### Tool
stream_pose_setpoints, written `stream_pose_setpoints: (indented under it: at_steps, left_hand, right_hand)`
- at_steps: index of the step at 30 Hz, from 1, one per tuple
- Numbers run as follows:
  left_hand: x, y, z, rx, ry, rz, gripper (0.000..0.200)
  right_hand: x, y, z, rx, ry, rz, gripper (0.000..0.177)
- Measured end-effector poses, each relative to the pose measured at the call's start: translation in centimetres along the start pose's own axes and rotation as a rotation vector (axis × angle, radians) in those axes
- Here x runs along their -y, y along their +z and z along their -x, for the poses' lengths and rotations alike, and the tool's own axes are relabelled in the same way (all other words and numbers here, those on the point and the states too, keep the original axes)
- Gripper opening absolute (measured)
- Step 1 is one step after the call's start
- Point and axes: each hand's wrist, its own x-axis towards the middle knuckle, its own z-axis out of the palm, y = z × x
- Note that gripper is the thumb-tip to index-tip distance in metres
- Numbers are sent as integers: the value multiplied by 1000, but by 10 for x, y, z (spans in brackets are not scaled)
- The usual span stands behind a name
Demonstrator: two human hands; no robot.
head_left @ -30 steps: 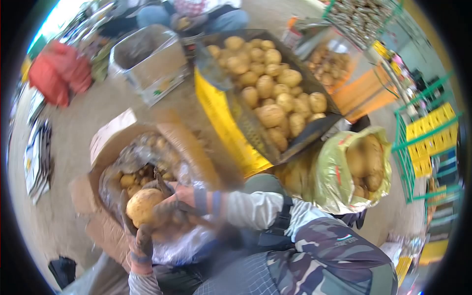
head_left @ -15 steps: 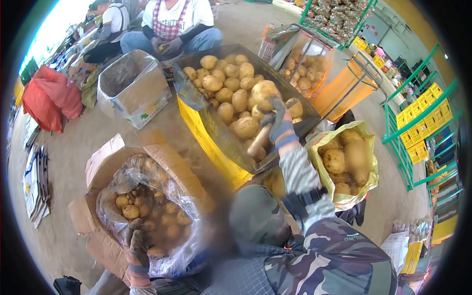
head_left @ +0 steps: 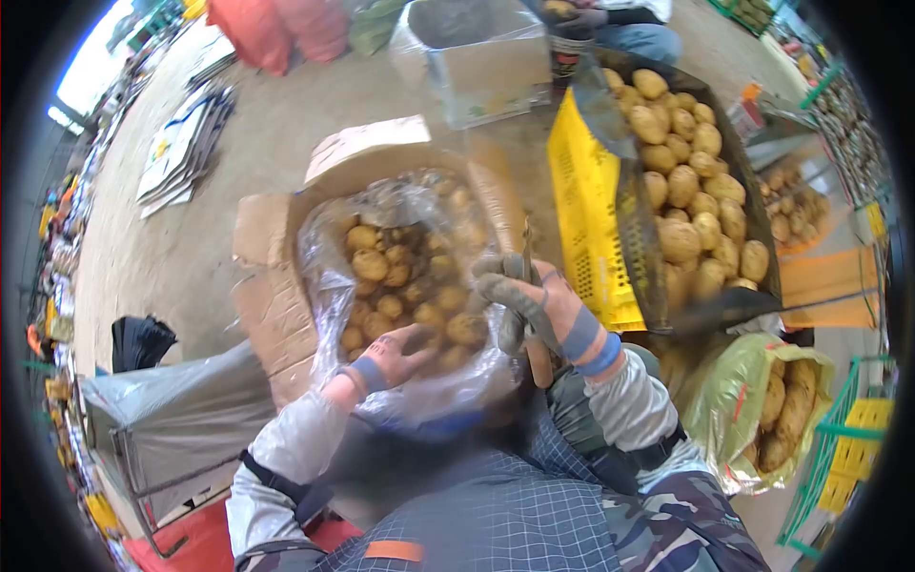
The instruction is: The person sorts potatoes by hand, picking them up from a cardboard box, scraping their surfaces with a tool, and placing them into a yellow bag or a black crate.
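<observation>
My left hand, gloved, is over the lower part of an open cardboard box lined with clear plastic. Its fingers are apart beside small potatoes; none is in its grasp. At the box's right edge, the gloved fingers of my right hand are closed around a wooden-handled tool. The tool's thin dark end points up above the fingers, and its exact kind is unclear. Larger potatoes fill a dark-lined yellow crate to the right.
A green-yellow bag of potatoes stands at lower right. An open plastic-covered box is behind, near a seated person. Red sacks and flattened stacked sacks lie left. Farther right is an orange bag.
The view has swung left and down. My right hand has moved from a large potato in the crate to the cardboard box. My left hand has shifted in over the potatoes.
</observation>
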Motion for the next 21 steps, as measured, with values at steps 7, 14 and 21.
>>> stream_pose_setpoints:
  at_steps: [7, 14, 21]
  left_hand:
    - [-9, -51, -53, -180, -238, -870, 70]
    - [47, -98, -112, -314, -271, -1041, 86]
    - [9, -126, -97, 140, -284, -674, 75]
  right_hand:
    - [-25, 11, -23, -85, -35, 13, 45]
    - [-30, 3, -42, -70, -60, 66, 41]
    - [-36, 10, -53, -65, -144, 160, 42]
